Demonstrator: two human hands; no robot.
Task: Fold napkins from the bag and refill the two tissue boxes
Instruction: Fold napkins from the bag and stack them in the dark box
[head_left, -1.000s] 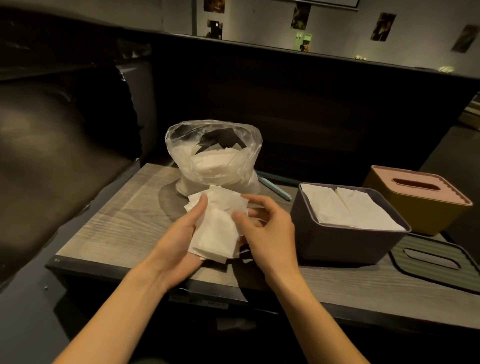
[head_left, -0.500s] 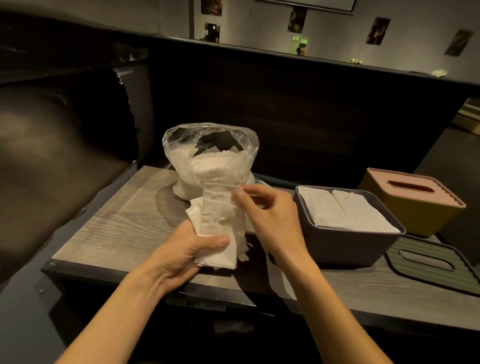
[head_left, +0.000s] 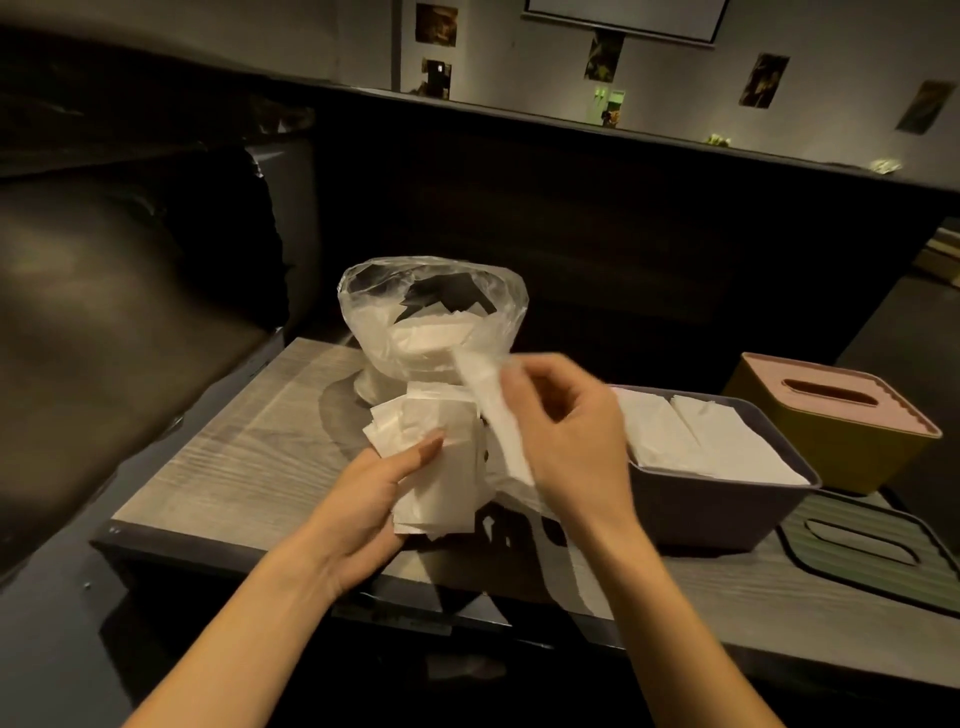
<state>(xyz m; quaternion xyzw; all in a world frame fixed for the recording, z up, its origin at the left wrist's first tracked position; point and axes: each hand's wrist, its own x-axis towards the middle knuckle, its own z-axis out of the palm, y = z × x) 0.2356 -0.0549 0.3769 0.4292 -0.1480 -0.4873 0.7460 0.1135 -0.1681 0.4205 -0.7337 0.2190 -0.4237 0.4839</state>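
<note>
On my table (head_left: 218, 467): one plastic bag (head_left: 431, 322), two tissue boxes — dark (head_left: 717, 514), yellow (head_left: 831, 441) — one loose lid (head_left: 872, 545), two hands — left (head_left: 363, 499), right (head_left: 566, 436).

Clear plastic bag (head_left: 434, 317) of white napkins upright at back of table, mouth open, stack visible inside. Loose napkin stack (head_left: 441, 467) held in front of bag, fanned and uneven, lower edge just above table edge. Single napkin (head_left: 491, 415) lifted off stack, tilted, motion-blurred, pinched at top. Dark open tissue box (head_left: 722, 506) right of stack, lid off, filled near rim with two side-by-side rows of folded napkins. Yellow tissue box (head_left: 831, 441) behind and right of it, pink slotted lid on. Dark slotted lid (head_left: 872, 545) flat on table, just right of open box.
</note>
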